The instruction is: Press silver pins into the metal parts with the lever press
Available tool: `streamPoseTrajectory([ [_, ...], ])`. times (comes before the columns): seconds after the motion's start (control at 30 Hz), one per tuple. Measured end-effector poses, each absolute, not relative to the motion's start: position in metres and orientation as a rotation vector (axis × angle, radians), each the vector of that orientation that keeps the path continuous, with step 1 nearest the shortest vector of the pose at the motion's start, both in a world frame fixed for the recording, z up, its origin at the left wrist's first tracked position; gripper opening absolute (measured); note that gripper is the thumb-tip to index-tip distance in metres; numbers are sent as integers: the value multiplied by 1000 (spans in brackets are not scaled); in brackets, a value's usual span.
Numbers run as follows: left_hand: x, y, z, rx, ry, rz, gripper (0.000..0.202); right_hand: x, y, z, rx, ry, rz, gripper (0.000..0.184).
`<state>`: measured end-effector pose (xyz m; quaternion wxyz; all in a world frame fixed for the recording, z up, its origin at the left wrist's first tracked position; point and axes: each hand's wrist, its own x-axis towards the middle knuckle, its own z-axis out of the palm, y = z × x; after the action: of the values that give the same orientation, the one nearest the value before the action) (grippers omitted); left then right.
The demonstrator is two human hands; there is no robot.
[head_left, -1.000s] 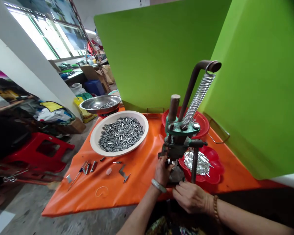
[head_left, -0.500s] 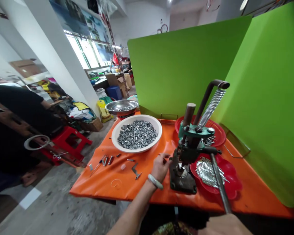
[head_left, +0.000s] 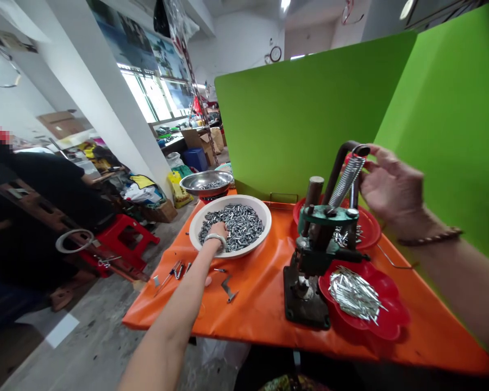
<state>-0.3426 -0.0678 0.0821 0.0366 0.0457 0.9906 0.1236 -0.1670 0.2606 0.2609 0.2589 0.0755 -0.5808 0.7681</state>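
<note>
My left hand (head_left: 219,231), with a pale bangle at the wrist, reaches into the white bowl (head_left: 194,234) of small grey metal sleeves (head_left: 244,225). Its fingers are curled down among the sleeves, and what they pinch is hidden. My right hand (head_left: 391,184), wearing a beaded bracelet, is raised at the top of the green hand press (head_left: 330,214). Its fingers curl around the upper end of the raised press lever (head_left: 354,193), beside the coil spring (head_left: 346,182), which partly hides the grip. Below, the press base (head_left: 305,309) stands on the table.
A red flower-shaped dish (head_left: 395,326) of thin metal pins sits right of the press, a red basin (head_left: 372,225) behind it. A steel bowl (head_left: 187,184) stands at the back left. Loose tools and a bent bracket (head_left: 228,288) lie on the orange cloth (head_left: 261,298). Green panels (head_left: 309,119) border the table.
My left hand has moved from beside the press into the white bowl. My right hand has risen from low front to the press top, and the lever has swung upward with it.
</note>
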Motion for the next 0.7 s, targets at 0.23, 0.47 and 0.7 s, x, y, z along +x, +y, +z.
streamPoseTrajectory([
  [0.23, -356, -58, 60, 190, 2980, 313, 20, -147, 283, 146, -437, -1812, 2117, 20],
  [0.47, -355, -57, 53, 202, 3007, 277, 21, -102, 228, 47, -465, -2300, 2134, 26],
  [0.7, -352, -57, 59, 252, 2993, 245, 22, -114, 187, 16, -423, -2518, 1679, 21],
])
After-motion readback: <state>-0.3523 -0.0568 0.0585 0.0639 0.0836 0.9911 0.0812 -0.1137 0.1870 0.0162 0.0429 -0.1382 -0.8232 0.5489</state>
